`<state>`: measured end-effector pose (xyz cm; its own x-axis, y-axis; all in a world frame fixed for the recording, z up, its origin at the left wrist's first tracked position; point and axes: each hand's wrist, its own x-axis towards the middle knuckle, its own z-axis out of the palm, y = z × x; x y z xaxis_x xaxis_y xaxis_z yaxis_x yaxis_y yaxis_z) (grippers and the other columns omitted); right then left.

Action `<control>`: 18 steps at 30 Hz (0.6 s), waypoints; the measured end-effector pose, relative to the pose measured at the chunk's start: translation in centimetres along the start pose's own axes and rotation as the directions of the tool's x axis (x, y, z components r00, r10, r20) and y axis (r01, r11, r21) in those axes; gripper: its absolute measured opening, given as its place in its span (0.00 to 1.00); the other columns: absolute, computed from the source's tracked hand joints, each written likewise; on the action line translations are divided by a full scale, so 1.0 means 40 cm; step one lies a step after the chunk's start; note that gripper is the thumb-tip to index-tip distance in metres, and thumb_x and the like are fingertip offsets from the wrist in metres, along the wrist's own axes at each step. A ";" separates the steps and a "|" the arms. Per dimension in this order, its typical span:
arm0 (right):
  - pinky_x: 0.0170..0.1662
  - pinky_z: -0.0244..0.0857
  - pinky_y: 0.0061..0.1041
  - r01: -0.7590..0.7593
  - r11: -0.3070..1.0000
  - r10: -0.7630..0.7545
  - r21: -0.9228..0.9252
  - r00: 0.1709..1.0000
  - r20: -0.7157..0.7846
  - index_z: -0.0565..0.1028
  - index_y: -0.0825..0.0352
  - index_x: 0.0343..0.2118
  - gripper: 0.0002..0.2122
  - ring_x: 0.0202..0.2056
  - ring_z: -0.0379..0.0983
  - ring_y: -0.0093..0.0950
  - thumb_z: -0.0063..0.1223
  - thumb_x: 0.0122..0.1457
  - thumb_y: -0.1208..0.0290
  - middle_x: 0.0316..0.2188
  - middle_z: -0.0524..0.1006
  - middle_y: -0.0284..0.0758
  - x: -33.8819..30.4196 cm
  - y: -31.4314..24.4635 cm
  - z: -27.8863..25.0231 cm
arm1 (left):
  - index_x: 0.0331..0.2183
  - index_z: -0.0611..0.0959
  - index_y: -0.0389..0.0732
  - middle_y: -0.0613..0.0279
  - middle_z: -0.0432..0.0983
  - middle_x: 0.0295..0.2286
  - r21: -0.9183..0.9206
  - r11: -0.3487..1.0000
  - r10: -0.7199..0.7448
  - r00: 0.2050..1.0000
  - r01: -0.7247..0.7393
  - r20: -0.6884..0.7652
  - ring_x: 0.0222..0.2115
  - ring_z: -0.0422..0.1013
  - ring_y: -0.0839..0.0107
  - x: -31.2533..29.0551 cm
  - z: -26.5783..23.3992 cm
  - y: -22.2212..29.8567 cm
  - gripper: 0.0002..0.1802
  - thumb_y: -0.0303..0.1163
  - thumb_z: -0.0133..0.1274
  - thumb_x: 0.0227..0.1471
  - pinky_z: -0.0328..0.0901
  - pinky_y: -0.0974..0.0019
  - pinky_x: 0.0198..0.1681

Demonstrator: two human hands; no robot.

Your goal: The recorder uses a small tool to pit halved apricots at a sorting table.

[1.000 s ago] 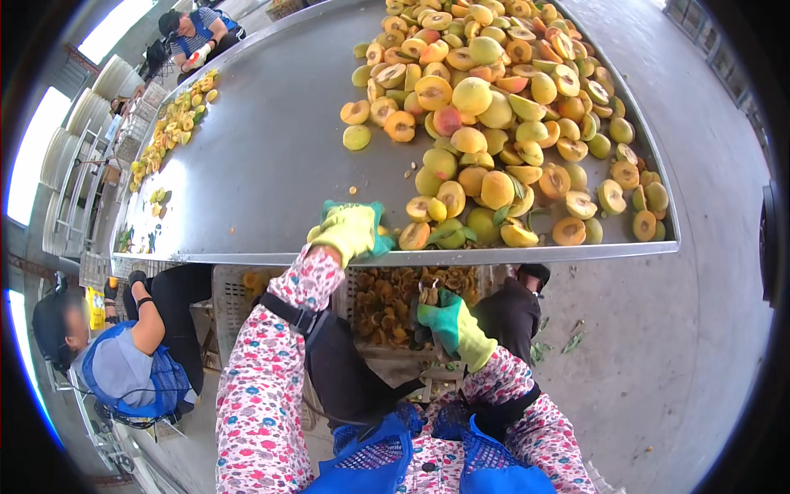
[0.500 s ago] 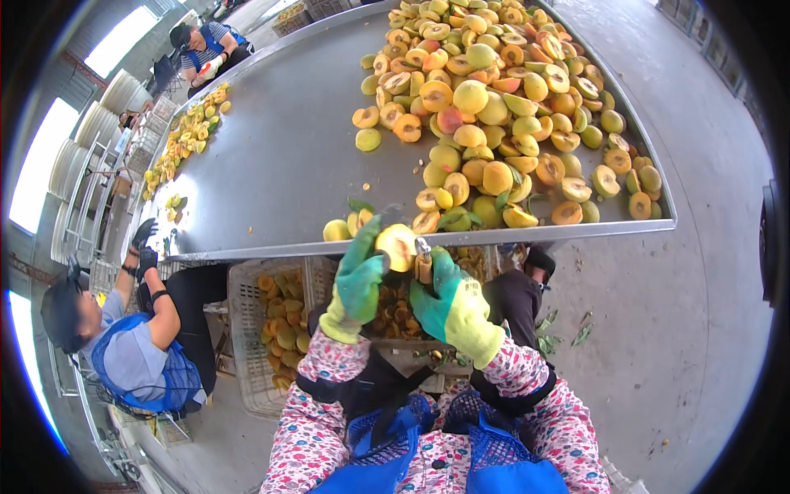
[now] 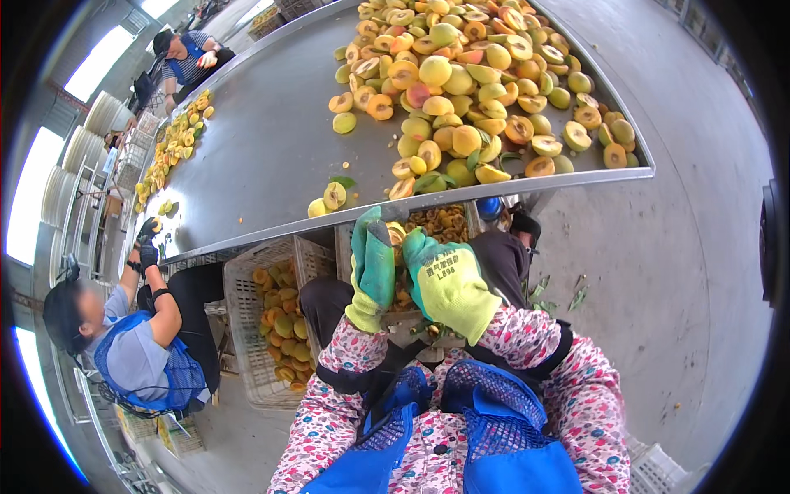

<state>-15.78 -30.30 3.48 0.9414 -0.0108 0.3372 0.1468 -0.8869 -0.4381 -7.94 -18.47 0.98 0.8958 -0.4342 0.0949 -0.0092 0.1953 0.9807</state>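
Observation:
My left hand (image 3: 374,262), in a green and yellow glove, grips a yellow peach half (image 3: 397,234) just in front of the table's near edge. My right hand (image 3: 448,276) wears a matching glove and is closed against the fruit. The small wooden-handled metal tool it held a moment ago is hidden behind the glove now. On the metal table (image 3: 271,140), a large heap of halved peaches (image 3: 461,90) lies at the far right. Two peach pieces (image 3: 334,195) rest near the edge, beyond my left hand.
A white crate (image 3: 245,346) of peach halves stands left of my knees; another crate (image 3: 475,217) with brown-orange pieces sits below my hands. A co-worker (image 3: 144,346) sits at left, another person (image 3: 188,62) at the far left. Leaves (image 3: 578,295) litter the floor at right.
Both hands have come together around the peach half, and the right hand has turned so its back faces up, covering the tool. The whole view has shifted slightly.

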 end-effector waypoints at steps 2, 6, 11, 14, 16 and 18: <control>0.24 0.64 0.32 0.036 0.999 -0.036 0.000 0.999 0.021 0.67 0.75 0.38 0.18 0.24 0.74 0.35 0.54 0.45 0.71 0.25 0.75 0.38 -0.007 0.007 -0.011 | 0.45 0.73 0.38 0.60 0.72 0.39 -0.040 0.999 -0.005 1.000 0.005 0.008 0.40 0.68 0.72 -0.009 0.010 0.009 0.23 0.47 0.36 0.64 0.64 0.66 0.47; 0.24 0.64 0.29 0.123 0.968 -0.076 -0.220 0.974 0.211 0.67 0.76 0.43 0.19 0.25 0.75 0.30 0.50 0.48 0.72 0.27 0.75 0.37 -0.028 0.007 -0.022 | 0.45 0.73 0.35 0.57 0.75 0.36 0.069 0.997 -0.043 0.996 0.038 0.076 0.36 0.74 0.66 -0.019 0.007 0.028 0.24 0.47 0.37 0.64 0.71 0.64 0.41; 0.25 0.65 0.30 0.051 0.997 -0.033 -0.061 0.964 0.262 0.69 0.70 0.37 0.14 0.26 0.75 0.33 0.53 0.48 0.72 0.25 0.75 0.36 -0.044 0.027 -0.002 | 0.36 0.78 0.31 0.58 0.77 0.27 0.176 0.968 -0.204 0.967 0.177 0.153 0.27 0.74 0.72 0.030 -0.010 0.048 0.27 0.47 0.37 0.62 0.70 0.71 0.33; 0.27 0.66 0.33 -0.102 0.986 0.060 0.134 0.957 0.283 0.68 0.70 0.34 0.13 0.28 0.75 0.39 0.55 0.46 0.73 0.24 0.75 0.40 -0.061 0.026 0.031 | 0.30 0.80 0.32 0.58 0.77 0.25 0.084 0.845 -0.534 0.844 0.529 0.050 0.24 0.73 0.71 0.065 -0.012 0.006 0.31 0.54 0.42 0.58 0.70 0.70 0.30; 0.30 0.66 0.37 -0.331 0.888 0.214 0.320 0.912 0.349 0.68 0.71 0.36 0.14 0.30 0.76 0.41 0.54 0.49 0.71 0.25 0.77 0.43 -0.066 0.019 0.047 | 0.30 0.80 0.33 0.57 0.77 0.25 0.073 0.826 -0.561 0.828 0.558 0.014 0.24 0.73 0.71 0.061 -0.021 -0.026 0.30 0.54 0.42 0.59 0.70 0.69 0.29; 0.33 0.67 0.39 -0.403 0.805 0.248 0.435 0.895 0.369 0.69 0.69 0.38 0.15 0.32 0.76 0.43 0.56 0.49 0.67 0.28 0.77 0.46 -0.070 0.020 0.063 | 0.31 0.80 0.34 0.57 0.77 0.25 0.052 0.898 -0.435 0.899 0.437 -0.043 0.23 0.73 0.70 0.033 0.020 -0.038 0.29 0.53 0.42 0.59 0.70 0.69 0.29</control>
<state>-17.53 -29.83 0.10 0.9916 -0.0593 -0.1148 -0.1290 -0.5084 -0.8514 -7.12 -20.05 -0.24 0.8289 -0.4373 -0.3489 0.3603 -0.0599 0.9309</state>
